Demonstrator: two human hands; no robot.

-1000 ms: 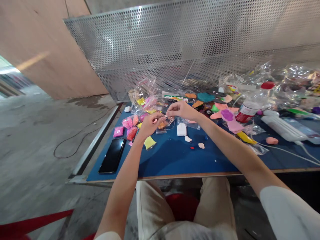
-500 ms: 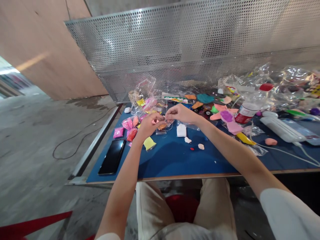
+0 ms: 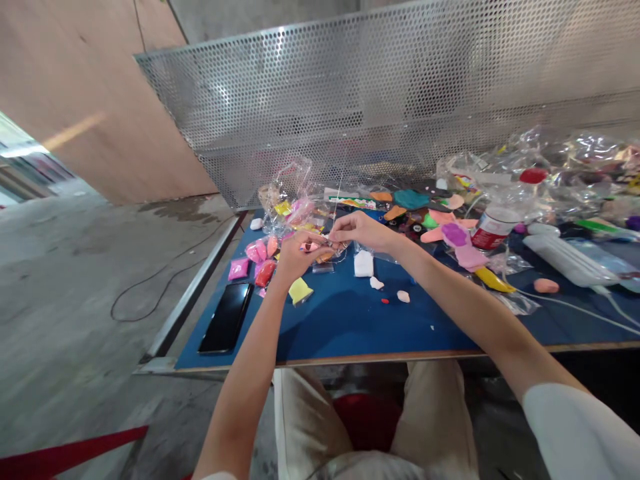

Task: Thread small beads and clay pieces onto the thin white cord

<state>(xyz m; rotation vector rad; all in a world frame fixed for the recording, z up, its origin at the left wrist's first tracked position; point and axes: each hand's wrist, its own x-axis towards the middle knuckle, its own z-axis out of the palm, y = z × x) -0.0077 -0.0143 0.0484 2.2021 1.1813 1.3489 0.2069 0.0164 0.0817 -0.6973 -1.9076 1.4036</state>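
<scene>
On the left of your blue, flat-topped desk (image 3: pixel 340 330), a black, shiny, flat phone (image 3: pixel 226 317) lies near the front edge. Just behind it is a bright pink, square plastic packet (image 3: pixel 239 269), and farther back is a small, white, rounded lump (image 3: pixel 257 224). A red, puffy, plastic-wrapped lump (image 3: pixel 265 273) sits next, close to your left arm.

Your left hand (image 3: pixel 295 257) is up over the desk, near its middle. Its thumb and fingers are bent around a small pink thing with dark marks (image 3: pixel 309 247); it is too tiny to tell what it is. A pale yellow, soft-looking packet (image 3: pixel 300 291) lies on the desk, nearer to you. A thin, pale, straight stick (image 3: pixel 338 193) pokes up from the fingertips of your right hand (image 3: pixel 365 232), which are pinched around its bottom end. Your two hands meet at the fingertips, so you can't see well what is between them.

Below your right hand is a white, square block (image 3: pixel 363 264). Near it are a small, white, bumpy lump (image 3: pixel 377 283), a tiny red bit (image 3: pixel 385 301) and a pale pink, rounded lump (image 3: pixel 403 296).

Past your right arm stands a clear plastic bottle with a red cap (image 3: pixel 495 230). A yellow, curved piece (image 3: pixel 494 280) lies in front of it. Last comes a peach, rounded lump (image 3: pixel 546 286).
</scene>
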